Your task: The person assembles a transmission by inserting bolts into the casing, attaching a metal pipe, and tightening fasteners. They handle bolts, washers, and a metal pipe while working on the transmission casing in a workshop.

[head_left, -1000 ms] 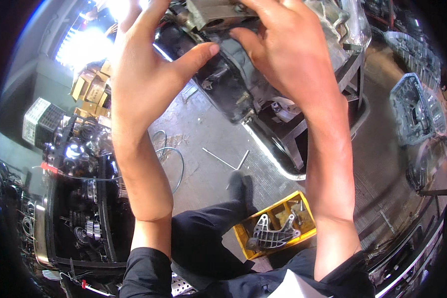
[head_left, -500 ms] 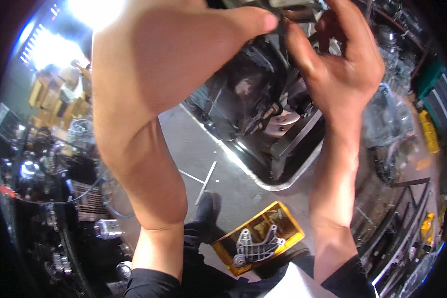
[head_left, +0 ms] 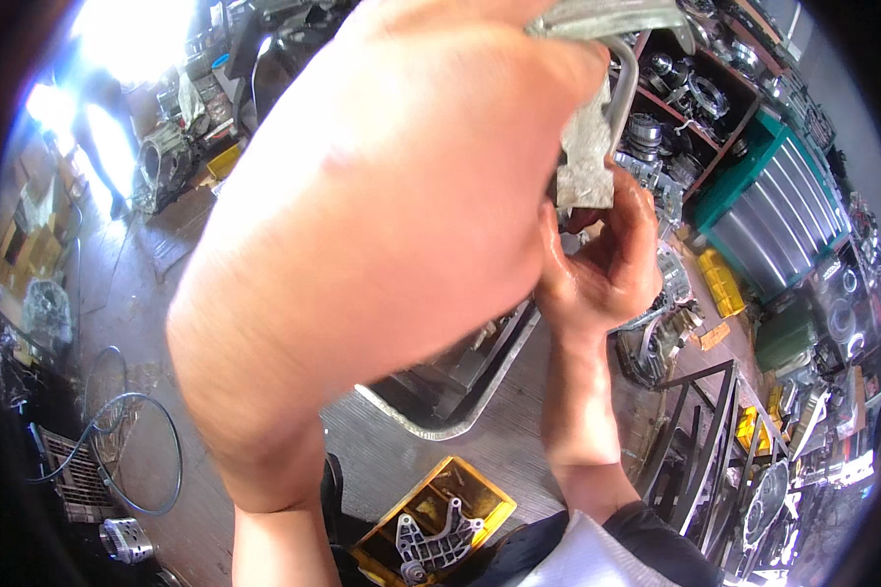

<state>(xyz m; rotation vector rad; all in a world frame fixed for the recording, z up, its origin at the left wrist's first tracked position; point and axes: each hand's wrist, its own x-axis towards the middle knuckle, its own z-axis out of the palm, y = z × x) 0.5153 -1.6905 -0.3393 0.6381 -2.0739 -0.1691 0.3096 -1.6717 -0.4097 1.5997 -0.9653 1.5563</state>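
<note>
My left forearm crosses the middle of the picture, and my left hand (head_left: 504, 73) closes around a worn grey metal tool (head_left: 587, 152). The tool has a grip-like stem and a curved guard rod; its upper body runs toward the top edge. My right hand (head_left: 612, 259) is just below it, with thumb and fingers curled round the stem's lower end. Most of my left fingers are hidden behind the tool or beyond the upper edge. Under my arms is a partly covered dark machine assembly with a pale metal rim (head_left: 431, 430).
A yellow bin (head_left: 499, 509) with a silver bracket (head_left: 440, 538) sits low near my legs. To the right are a black metal frame (head_left: 695, 421), a yellow bin (head_left: 721, 284), a green-and-silver cabinet (head_left: 778, 210) and shelves of parts (head_left: 700, 93). A looped hose (head_left: 171, 460) lies left.
The view has swung right, bringing the shelves and cabinet into sight. My hands have come away from over the dark assembly, and the grey tool now shows plainly between them.
</note>
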